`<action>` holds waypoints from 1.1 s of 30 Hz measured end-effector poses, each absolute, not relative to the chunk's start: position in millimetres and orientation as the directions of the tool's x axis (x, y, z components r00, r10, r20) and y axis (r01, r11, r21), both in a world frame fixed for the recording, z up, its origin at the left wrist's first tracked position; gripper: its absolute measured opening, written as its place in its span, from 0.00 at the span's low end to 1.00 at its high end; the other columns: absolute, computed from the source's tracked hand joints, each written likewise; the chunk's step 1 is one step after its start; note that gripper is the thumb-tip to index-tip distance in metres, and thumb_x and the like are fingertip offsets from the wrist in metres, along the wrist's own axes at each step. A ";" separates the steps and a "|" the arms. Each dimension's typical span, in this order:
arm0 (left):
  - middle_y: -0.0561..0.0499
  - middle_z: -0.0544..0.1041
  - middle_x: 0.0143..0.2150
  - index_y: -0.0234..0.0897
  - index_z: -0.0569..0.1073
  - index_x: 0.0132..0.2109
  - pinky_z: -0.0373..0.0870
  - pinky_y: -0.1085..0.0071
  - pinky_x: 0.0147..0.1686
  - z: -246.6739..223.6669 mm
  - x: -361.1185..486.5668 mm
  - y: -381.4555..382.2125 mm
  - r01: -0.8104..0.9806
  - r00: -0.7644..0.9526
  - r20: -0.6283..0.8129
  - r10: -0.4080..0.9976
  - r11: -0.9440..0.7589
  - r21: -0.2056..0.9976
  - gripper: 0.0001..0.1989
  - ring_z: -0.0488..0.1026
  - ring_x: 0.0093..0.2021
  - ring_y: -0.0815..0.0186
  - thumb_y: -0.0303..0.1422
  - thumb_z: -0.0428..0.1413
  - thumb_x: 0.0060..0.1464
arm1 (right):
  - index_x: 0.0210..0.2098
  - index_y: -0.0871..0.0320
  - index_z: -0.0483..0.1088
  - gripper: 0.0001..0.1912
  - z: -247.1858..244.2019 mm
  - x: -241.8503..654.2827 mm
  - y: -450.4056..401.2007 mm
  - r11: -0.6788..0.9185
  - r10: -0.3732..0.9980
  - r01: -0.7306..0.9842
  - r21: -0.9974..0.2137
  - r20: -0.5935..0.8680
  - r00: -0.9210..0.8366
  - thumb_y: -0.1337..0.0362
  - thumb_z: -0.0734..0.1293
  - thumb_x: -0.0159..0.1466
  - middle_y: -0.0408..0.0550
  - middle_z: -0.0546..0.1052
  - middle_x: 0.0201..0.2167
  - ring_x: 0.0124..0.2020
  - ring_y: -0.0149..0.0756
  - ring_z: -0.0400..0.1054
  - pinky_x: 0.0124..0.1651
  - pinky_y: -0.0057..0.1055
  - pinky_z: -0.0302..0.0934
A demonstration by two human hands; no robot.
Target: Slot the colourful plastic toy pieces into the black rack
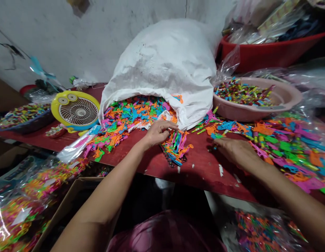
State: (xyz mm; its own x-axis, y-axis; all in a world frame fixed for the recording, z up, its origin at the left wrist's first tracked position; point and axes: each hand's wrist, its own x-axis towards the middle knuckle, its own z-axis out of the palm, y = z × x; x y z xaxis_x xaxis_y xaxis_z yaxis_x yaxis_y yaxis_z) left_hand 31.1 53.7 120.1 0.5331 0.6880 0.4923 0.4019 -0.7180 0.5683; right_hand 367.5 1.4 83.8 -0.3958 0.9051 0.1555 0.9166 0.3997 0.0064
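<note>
Small brightly coloured plastic pieces shaped like toy guns (178, 143) lie bunched in a small black openwork tray (175, 163) on the red table. My left hand (159, 133) is over the tray's upper left side, fingers loosely bent and apart, with nothing visible in them. To the right, my right hand (233, 150) reaches in low over the table, fingers drawn together beside the edge of a loose pile of toy guns (264, 129). Something small and bluish shows at its fingertips, too blurred to name. A white sack (167, 59) lies behind, more toy guns (136, 112) spilling from its mouth.
A pink basin (285, 96) of small shiny tubes stands at right, below a red tub (267, 52). A yellow fan (75, 112) and a dark basin (33, 122) are at left. Bagged pieces (33, 203) and a cardboard box (65, 206) sit below the table edge.
</note>
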 end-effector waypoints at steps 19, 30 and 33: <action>0.40 0.70 0.60 0.35 0.67 0.59 0.57 0.44 0.63 144.0 86.7 -16.7 0.747 0.564 0.327 0.758 -0.637 0.189 0.28 0.64 0.62 0.48 0.42 0.59 0.55 | 0.43 0.60 0.65 0.13 64.3 339.7 -1.8 -0.029 0.998 0.990 -0.136 -0.060 0.021 0.58 0.66 0.64 0.56 0.78 0.39 0.40 0.45 0.72 0.32 0.32 0.52; 0.41 0.74 0.55 0.35 0.70 0.54 0.65 0.56 0.61 135.9 54.4 -5.4 0.610 0.632 0.359 0.687 -0.726 0.316 0.22 0.65 0.63 0.51 0.36 0.58 0.53 | 0.36 0.56 0.71 0.16 49.7 343.3 -24.8 -0.009 0.996 0.260 -0.966 -0.033 -0.088 0.53 0.71 0.54 0.44 0.74 0.26 0.26 0.34 0.66 0.29 0.29 0.60; 0.42 0.73 0.57 0.37 0.70 0.54 0.64 0.56 0.62 137.1 38.3 -7.9 0.555 0.662 0.332 0.672 -0.737 0.384 0.23 0.65 0.63 0.52 0.36 0.61 0.50 | 0.34 0.57 0.73 0.13 50.7 316.7 -39.0 0.072 0.991 0.293 -0.953 0.036 -0.127 0.56 0.72 0.52 0.47 0.76 0.31 0.31 0.36 0.69 0.32 0.29 0.62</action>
State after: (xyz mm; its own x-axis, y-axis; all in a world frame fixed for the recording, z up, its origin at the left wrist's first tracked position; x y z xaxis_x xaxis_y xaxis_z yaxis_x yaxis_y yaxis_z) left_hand 38.3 -7.9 137.1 0.6620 0.6719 0.3320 0.5555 -0.7373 0.3845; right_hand 316.7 -39.0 50.7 -0.1265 0.9913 0.0362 0.2931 0.0722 -0.9534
